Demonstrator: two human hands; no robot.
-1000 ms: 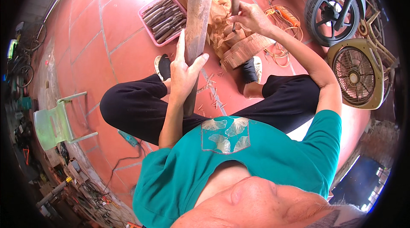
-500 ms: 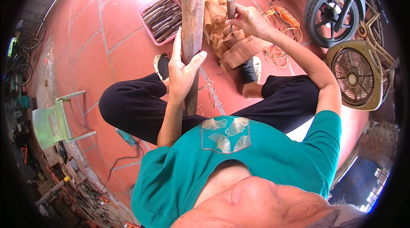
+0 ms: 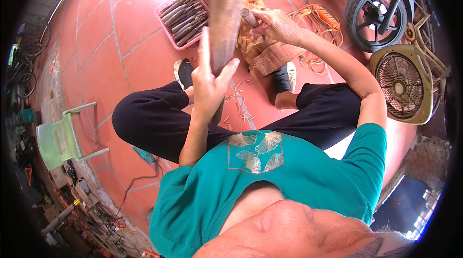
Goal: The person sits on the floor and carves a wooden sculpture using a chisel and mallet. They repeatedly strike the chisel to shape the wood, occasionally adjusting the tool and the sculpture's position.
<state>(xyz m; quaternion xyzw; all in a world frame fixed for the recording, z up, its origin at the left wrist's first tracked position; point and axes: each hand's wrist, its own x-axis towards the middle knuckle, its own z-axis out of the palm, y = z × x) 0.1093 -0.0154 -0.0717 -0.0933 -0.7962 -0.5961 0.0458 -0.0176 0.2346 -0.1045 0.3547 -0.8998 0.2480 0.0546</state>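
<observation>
The relation that matters is between the wooden club (image 3: pixel 225 19) and the end of the short round-handled tool (image 3: pixel 249 18): the club's far half stands just left of that end, nearly level with it. The left hand (image 3: pixel 210 86) is closed round the club, thumb along its right edge and a finger laid straight up its left, and the club's long axis points away from the body, its top leaning slightly right. The right hand (image 3: pixel 279 27) has the tool in a light pinch, thumb and fingers brought together, with the handle's butt tipped up and left toward the club. Blur on the club makes it hard to say whether the two touch or are merely close. The carved wood (image 3: pixel 276 58) lies ahead of the body, beneath the right hand, which is the nearer of the two; its length runs away and somewhat left, partly hidden behind the club. Left of the club, a pink basket (image 3: pixel 188 45) holds a heap of dark tools (image 3: pixel 184 20).
</observation>
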